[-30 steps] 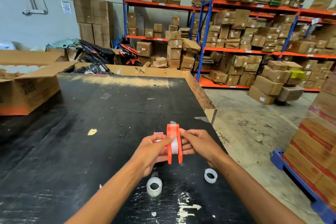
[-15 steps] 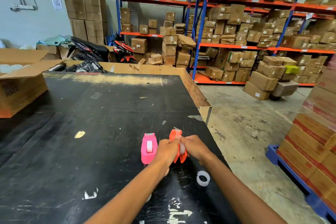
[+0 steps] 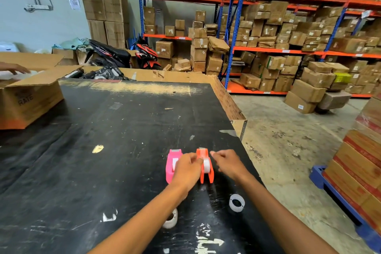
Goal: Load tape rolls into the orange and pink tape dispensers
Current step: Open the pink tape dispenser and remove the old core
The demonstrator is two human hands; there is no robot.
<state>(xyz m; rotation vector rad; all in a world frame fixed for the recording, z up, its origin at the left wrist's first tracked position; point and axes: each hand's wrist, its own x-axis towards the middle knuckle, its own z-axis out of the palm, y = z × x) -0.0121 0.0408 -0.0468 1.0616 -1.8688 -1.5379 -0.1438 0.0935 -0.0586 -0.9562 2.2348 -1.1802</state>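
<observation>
The orange tape dispenser point(image 3: 206, 178) stands upright on the black table point(image 3: 103, 171) with a white tape roll seated in it. Just left of it stands the pink tape dispenser point(image 3: 170, 171), also upright, showing white tape in its slot. My left hand point(image 3: 188, 170) sits between the two, blurred, with its fingertips on the orange dispenser's left side. My right hand point(image 3: 228, 163) hovers just right of the orange dispenser, fingers spread, holding nothing. One loose tape roll point(image 3: 236, 202) lies near the right edge; another loose tape roll point(image 3: 170, 219) is partly hidden under my left forearm.
An open cardboard box point(image 3: 31, 99) sits at the table's far left, with another person's hand point(image 3: 14, 68) over it. The table's right edge drops to the concrete floor. A blue pallet with stacked cartons point(image 3: 362, 171) stands at right. Shelving full of boxes lines the back.
The orange dispenser came down from being held in the air onto the table beside the pink one. My right hand has let go and moved slightly right.
</observation>
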